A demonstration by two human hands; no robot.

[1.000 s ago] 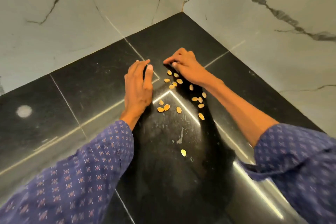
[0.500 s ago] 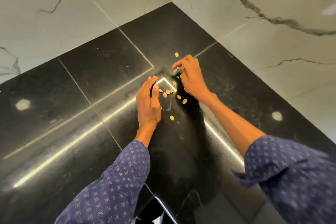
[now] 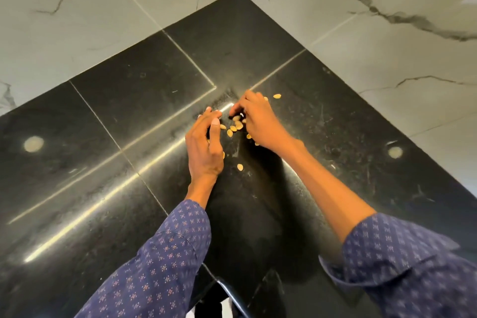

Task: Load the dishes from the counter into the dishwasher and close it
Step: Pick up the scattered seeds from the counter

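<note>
Several small yellow seeds (image 3: 235, 126) lie scattered on the black stone counter (image 3: 134, 100) near its inner corner. My left hand (image 3: 204, 144) rests on its edge to the left of them, fingers curved and cupped toward the pile. My right hand (image 3: 259, 121) is on the right side, fingers bent down over the seeds and touching them. One seed (image 3: 277, 96) lies apart beyond my right hand, another (image 3: 240, 167) lies nearer to me. No dishes or dishwasher are in view.
White marble walls (image 3: 374, 41) close the counter on the far left and far right and meet at the corner. Pale round light reflections (image 3: 33, 144) show on the glossy surface. The counter's front edge (image 3: 232, 294) is below, between my blue patterned sleeves.
Both hands have drawn closer together around the seeds, gathering them into a tighter cluster. The view has shifted back and shows more counter.
</note>
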